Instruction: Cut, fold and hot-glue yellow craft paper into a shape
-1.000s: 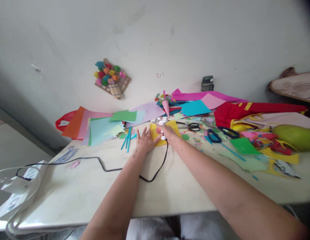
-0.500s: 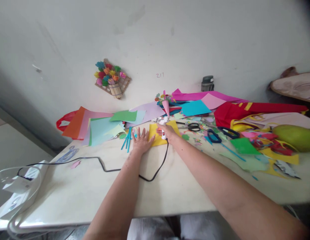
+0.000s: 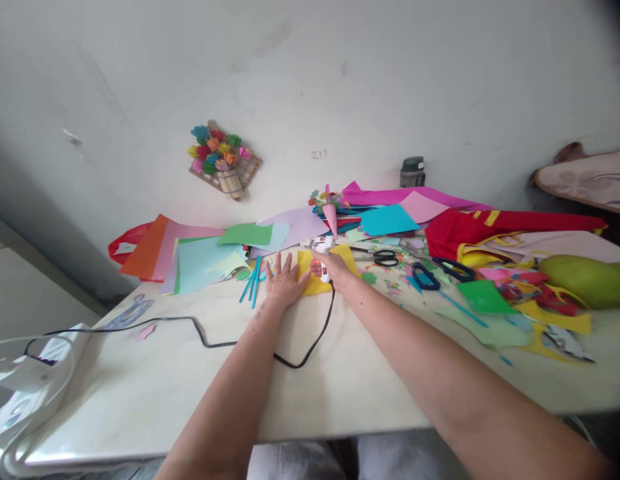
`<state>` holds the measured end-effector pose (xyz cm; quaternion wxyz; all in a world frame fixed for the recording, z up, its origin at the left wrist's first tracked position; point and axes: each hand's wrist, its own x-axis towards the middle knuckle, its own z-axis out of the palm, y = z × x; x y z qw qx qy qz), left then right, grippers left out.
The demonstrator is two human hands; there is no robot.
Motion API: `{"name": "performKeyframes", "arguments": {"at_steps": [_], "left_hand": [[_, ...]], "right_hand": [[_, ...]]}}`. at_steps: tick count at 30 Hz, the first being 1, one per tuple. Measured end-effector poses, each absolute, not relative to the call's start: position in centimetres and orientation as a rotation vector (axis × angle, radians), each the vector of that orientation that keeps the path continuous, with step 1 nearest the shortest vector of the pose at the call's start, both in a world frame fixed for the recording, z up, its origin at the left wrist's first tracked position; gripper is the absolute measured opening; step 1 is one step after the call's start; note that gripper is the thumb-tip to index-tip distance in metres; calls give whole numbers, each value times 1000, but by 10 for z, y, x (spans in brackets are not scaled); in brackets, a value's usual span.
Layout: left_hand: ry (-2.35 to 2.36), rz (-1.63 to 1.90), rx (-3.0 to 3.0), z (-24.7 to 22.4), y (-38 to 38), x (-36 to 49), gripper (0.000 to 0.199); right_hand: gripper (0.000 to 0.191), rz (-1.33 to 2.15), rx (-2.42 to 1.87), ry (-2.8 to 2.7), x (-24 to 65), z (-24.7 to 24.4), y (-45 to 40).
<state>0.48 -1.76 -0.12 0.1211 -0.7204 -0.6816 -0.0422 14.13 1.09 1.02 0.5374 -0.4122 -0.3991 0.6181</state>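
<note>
My left hand [image 3: 283, 283] lies flat with its fingers spread, its thumb side at the left edge of a yellow paper sheet [image 3: 344, 255]. Wrapped round a white hot glue gun [image 3: 326, 257] is my right hand [image 3: 339, 271], held over the yellow sheet. The gun's nozzle end points left, and its tip is too small to make out. A black cord [image 3: 321, 340] runs from its handle to the power strip [image 3: 45, 373]. Several blue paper sticks [image 3: 251, 285] lie left of my left hand. Scissors with black handles [image 3: 385, 258] lie right of the glue gun.
Coloured paper sheets [image 3: 203, 263] spread over the back left. Behind the gun stands a pink paper cone [image 3: 331, 217] with paper flowers. Blue-handled scissors [image 3: 426, 276], paper scraps, red cloth [image 3: 450, 233] and a green fruit-like object [image 3: 580, 280] crowd the right. A flower basket [image 3: 230, 180] hangs on the wall.
The view has shifted slightly. My right hand still holds the glue gun over the yellow sheet, and my left hand stays flat at the sheet's edge.
</note>
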Motion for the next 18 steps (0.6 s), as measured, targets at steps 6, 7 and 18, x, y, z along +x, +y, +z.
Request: {"name": "performKeyframes", "arguments": {"at_steps": [6, 7, 18], "left_hand": [[-2049, -66, -2102, -5, -2, 1, 68], [-2055, -59, -2102, -4, -1, 1, 68], [-1990, -62, -2088, 3, 5, 7, 69]], "right_hand": [[20, 1490, -975, -925, 140, 7, 14], [20, 1494, -967, -925, 139, 7, 14], [22, 1489, -985, -915, 139, 10, 12]]}}
